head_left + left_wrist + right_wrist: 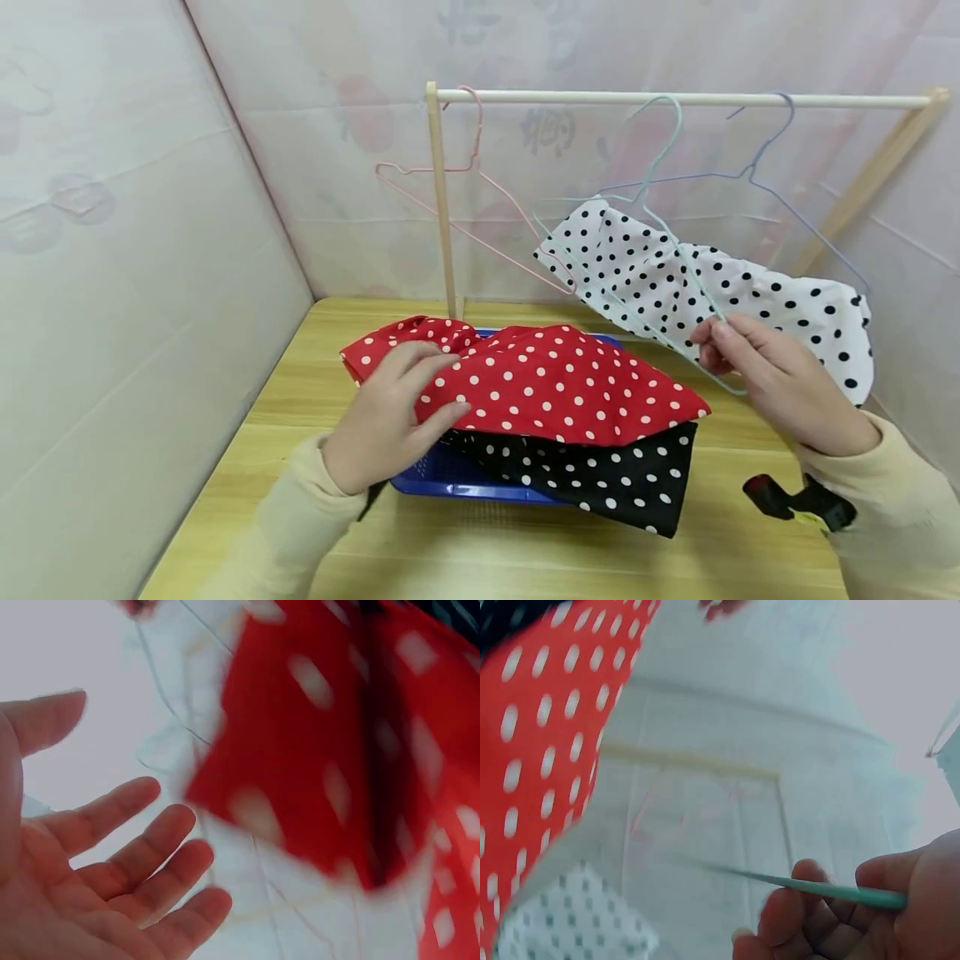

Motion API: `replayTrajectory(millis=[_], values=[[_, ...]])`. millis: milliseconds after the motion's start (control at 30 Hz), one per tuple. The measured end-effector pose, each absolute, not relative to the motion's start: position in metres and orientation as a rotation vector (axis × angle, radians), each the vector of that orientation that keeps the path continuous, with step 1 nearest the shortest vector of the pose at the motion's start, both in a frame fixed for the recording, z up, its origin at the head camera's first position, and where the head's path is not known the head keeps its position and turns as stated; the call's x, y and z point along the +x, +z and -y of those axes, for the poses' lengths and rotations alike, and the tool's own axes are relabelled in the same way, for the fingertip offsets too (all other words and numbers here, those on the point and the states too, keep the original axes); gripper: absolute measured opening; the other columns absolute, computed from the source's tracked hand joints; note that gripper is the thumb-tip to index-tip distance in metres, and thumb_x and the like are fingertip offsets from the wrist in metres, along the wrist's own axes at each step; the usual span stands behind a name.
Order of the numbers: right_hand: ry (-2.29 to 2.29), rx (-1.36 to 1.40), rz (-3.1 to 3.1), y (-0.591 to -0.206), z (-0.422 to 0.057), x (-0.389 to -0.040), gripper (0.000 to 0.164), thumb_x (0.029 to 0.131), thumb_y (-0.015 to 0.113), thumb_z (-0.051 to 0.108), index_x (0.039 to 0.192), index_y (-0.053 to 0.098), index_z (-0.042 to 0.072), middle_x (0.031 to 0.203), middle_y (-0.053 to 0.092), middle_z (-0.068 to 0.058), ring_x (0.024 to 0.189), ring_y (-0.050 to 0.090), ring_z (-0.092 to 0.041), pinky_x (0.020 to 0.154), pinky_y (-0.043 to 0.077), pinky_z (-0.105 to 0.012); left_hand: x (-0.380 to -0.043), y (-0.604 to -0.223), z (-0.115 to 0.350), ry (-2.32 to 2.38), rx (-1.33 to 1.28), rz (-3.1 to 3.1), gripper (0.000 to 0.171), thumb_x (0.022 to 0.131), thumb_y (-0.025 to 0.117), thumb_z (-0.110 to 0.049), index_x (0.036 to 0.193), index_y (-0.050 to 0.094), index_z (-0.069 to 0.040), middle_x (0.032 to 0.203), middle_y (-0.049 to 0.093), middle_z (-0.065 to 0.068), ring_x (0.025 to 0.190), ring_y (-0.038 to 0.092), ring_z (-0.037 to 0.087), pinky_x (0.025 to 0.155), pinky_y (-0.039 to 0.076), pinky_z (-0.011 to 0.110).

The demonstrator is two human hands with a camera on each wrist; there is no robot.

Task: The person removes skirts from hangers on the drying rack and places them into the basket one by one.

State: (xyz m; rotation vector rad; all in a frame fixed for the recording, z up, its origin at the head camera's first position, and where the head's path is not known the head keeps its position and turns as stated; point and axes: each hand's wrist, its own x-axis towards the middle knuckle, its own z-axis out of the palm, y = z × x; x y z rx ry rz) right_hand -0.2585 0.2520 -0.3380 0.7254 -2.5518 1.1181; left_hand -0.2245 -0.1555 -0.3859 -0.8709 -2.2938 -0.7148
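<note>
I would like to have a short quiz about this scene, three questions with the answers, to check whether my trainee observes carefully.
1. Multiple choice: what colour is the hanger in the right hand: (a) pink, (b) mint green or (c) orange?
2. True or false: the red cloth lies over part of the black cloth.
3. What does the left hand hold?

Key: 1. b. 2. True. 3. Nothing; its palm is bare.

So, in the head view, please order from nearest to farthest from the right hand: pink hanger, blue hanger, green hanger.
1. Green hanger, pinched in the right hand.
2. Blue hanger, on the rail's right part.
3. Pink hanger, at the rail's left end.
</note>
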Motion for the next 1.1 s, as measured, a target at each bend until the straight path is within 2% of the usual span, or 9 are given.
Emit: replayTrajectory(millis=[100,267,333,433,633,933,1100], values=[[1.016,0.619,2.533,-0.339,-0.264,-0.271,0.024,0.104,0.04,0.013,0.098,0.062,0.008,0.08,0.06,-0.005,0.07,0.062,-0.007,0.061,0.047,-0.013,-0.23,-0.388,0.182,-0.657,-0.845,2.33,0.065,0.083,0.074,-0.04,0.131,0.054,-0.002,0.131,0.05,0.015,0.121,0.046,0.028,0.097,0.045,0.045],[1.035,0.516,2.506,-0.343,-0.284,-0.29,0.024,0.104,0.04,0.015,0.097,0.061,0.005,0.078,0.058,-0.005,0.065,0.064,-0.005,0.058,0.049,-0.013,-0.239,-0.401,0.225,-0.57,-0.742,2.469,0.099,0.073,0.08,-0.049,0.146,0.034,-0.001,0.147,0.033,0.023,0.135,0.031,0.039,0.099,0.039,0.059],[1.065,0.514,2.494,-0.344,-0.289,-0.297,0.024,0.104,0.04,0.015,0.097,0.06,0.004,0.078,0.057,-0.005,0.064,0.064,-0.006,0.062,0.051,-0.013,-0.24,-0.409,0.241,-0.532,-0.699,2.523,0.111,0.068,0.084,-0.049,0.149,0.027,0.001,0.15,0.027,0.024,0.138,0.025,0.042,0.101,0.035,0.062],[1.083,0.511,2.491,-0.342,-0.293,-0.304,0.026,0.104,0.039,0.019,0.098,0.059,0.003,0.079,0.056,-0.007,0.065,0.064,-0.006,0.062,0.052,-0.015,-0.24,-0.421,0.261,-0.474,-0.667,2.559,0.122,0.063,0.085,-0.053,0.149,0.022,0.005,0.151,0.025,0.027,0.139,0.023,0.045,0.107,0.027,0.061],[1.054,0.452,2.485,-0.335,-0.298,-0.322,0.03,0.104,0.039,0.027,0.097,0.058,0.005,0.079,0.057,-0.005,0.066,0.064,-0.001,0.059,0.05,-0.013,-0.241,-0.44,0.285,-0.423,-0.651,2.614,0.127,0.062,0.084,-0.055,0.149,0.017,0.009,0.152,0.022,0.028,0.14,0.021,0.044,0.113,0.016,0.056],[1.201,0.403,2.428,-0.327,-0.288,-0.349,0.031,0.103,0.042,0.028,0.098,0.059,0.003,0.077,0.057,-0.004,0.064,0.064,-0.005,0.062,0.054,-0.016,-0.248,-0.473,0.295,-0.388,-0.573,2.71,0.128,0.063,0.082,-0.06,0.148,0.016,0.01,0.152,0.02,0.03,0.137,0.023,0.048,0.106,0.026,0.062],[1.193,0.401,2.432,-0.324,-0.284,-0.354,0.033,0.103,0.041,0.029,0.097,0.06,0.004,0.076,0.057,-0.005,0.062,0.064,-0.005,0.061,0.054,-0.016,-0.239,-0.488,0.272,-0.446,-0.611,2.703,0.123,0.067,0.079,-0.06,0.15,0.016,0.006,0.153,0.02,0.028,0.138,0.023,0.047,0.103,0.027,0.066]])
